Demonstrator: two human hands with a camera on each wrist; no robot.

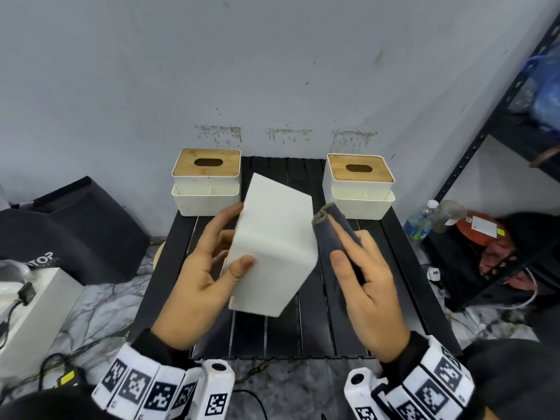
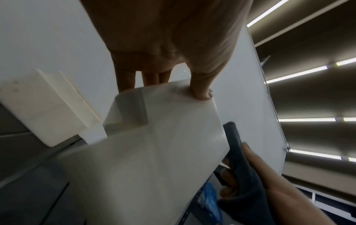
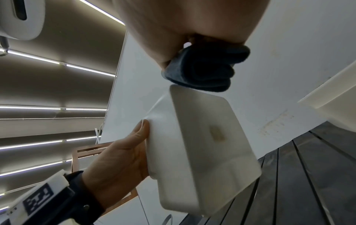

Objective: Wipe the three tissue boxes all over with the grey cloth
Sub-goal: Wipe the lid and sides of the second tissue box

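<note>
My left hand (image 1: pixel 206 265) grips a white tissue box (image 1: pixel 272 247) lifted and tilted over the black slatted table (image 1: pixel 303 331), thumb on its near face and fingers behind. That box (image 2: pixel 154 152) fills the left wrist view; in the right wrist view the box (image 3: pixel 202 152) shows its underside. My right hand (image 1: pixel 360 268) holds the folded grey cloth (image 1: pixel 328 234) flat against the box's right side. The cloth (image 3: pixel 204 71) touches the box's edge. Two more tissue boxes with wooden lids stand at the back, left box (image 1: pixel 207 180) and right box (image 1: pixel 358 184).
A black bag (image 1: pixel 75 228) and a white box (image 1: pixel 36 307) lie on the floor to the left. A dark metal shelf (image 1: pixel 497 116) stands to the right, with plastic bottles (image 1: pixel 421 219) and a red item at its foot. A pale wall rises behind the table.
</note>
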